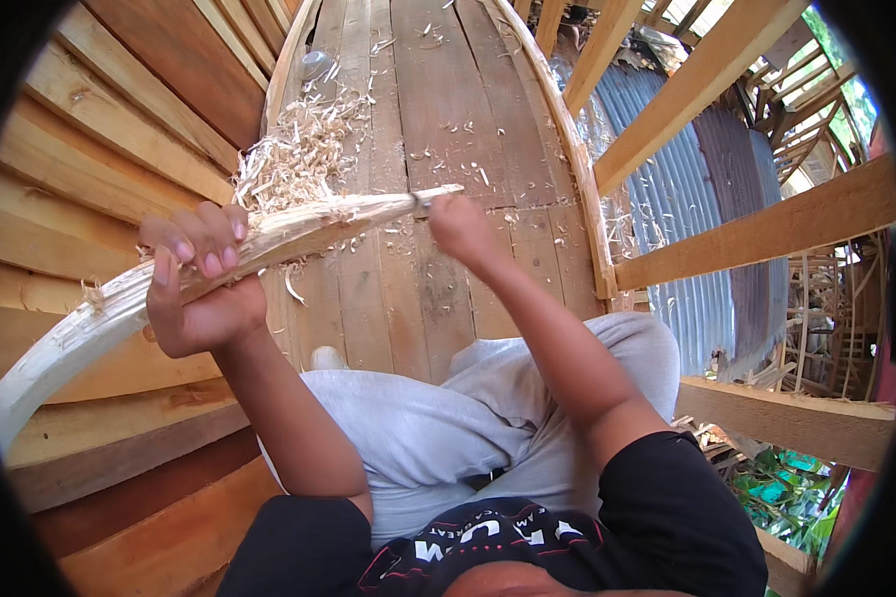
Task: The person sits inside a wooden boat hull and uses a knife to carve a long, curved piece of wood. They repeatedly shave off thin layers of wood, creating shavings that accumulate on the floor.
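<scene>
A long, curved length of pale wood (309,227) runs from the left edge to the middle of the view, its far end shaved to a narrow, rough tip. My left hand (204,284) grips it from below, with the palm up and the fingers curled over its top. Near that tip my right hand (462,231) is closed in a fist around a knife. Only a short bit of the knife's dark blade (421,203) shows, against the wood; its handle is hidden inside the fist.
Curly wood shavings (304,149) are heaped on the plank floor (448,99) beyond my left hand. A small clear cup-like thing (316,66) lies past them. Wooden slats (100,139) line the left; beams (757,227) and corrugated metal sheets (682,209) stand on the right. My legs are folded below.
</scene>
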### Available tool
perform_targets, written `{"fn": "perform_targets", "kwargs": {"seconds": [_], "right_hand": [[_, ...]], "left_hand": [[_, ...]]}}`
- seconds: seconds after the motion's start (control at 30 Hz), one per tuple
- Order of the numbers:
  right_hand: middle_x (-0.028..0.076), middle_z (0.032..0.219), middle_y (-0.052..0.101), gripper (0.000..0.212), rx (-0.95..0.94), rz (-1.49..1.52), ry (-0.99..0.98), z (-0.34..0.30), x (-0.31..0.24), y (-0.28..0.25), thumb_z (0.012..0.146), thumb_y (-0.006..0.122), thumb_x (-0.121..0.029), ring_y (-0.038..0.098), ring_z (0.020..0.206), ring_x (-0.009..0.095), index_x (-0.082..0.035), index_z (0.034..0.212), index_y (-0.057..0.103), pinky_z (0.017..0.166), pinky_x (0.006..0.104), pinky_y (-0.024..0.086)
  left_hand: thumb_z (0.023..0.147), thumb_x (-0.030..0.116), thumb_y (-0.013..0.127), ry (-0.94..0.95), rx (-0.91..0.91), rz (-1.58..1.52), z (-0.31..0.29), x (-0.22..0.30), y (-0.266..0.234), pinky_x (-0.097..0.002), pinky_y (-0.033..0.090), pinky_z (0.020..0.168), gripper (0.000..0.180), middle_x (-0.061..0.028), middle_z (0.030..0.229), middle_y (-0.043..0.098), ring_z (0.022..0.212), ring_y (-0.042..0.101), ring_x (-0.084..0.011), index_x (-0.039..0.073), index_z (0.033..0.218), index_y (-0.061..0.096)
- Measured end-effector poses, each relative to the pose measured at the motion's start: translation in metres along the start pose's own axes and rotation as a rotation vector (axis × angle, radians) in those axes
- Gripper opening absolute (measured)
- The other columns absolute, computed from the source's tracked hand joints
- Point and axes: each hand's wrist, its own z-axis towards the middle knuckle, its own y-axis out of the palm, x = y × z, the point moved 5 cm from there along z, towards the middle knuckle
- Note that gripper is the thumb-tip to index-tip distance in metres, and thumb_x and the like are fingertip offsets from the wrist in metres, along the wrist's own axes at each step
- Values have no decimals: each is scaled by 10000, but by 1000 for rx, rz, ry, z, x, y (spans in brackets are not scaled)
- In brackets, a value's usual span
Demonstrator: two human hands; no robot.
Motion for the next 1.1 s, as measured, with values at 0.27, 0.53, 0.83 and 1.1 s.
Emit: {"fn": "perform_targets", "kwargs": {"seconds": [0.27, 0.53, 0.83, 1.1], "right_hand": [[321, 990, 629, 374, -7, -139, -181, -20, -25, -12, 890, 372, -181, 622, 961, 446, 68, 942, 647, 855, 516, 481], [301, 1108, 605, 486, -6, -157, -88, 6, 23, 4, 918, 298, -262, 581, 1047, 456, 69, 1010, 642, 942, 521, 431], [259, 1156, 615, 437, -44, -238, -62, 33, 50, -5, 930, 332, -233, 572, 1100, 438, 26, 1068, 656, 957, 505, 440], [297, 1050, 627, 572, -77, -14, 15, -13, 11, -16, 992, 285, -350, 602, 1003, 453, 107, 996, 630, 910, 507, 462]], "left_hand": [[813, 255, 514, 27, -70, 8, 5, 1, -1, -319, 346, 664, 161, 11, 603, 413, 566, 384, -111, 120, 788, 429], [805, 263, 527, 18, -117, -2, 2, 1, -3, -322, 350, 661, 175, 8, 604, 422, 556, 390, -117, 118, 794, 430], [809, 234, 539, 29, -316, -69, 5, -3, 17, -323, 367, 637, 168, -28, 636, 453, 589, 437, -131, 90, 823, 455], [887, 547, 541, 102, 209, 300, 10, -20, -2, -542, 425, 1002, 584, -85, 851, 575, 974, 578, -300, 23, 1137, 482]]}}
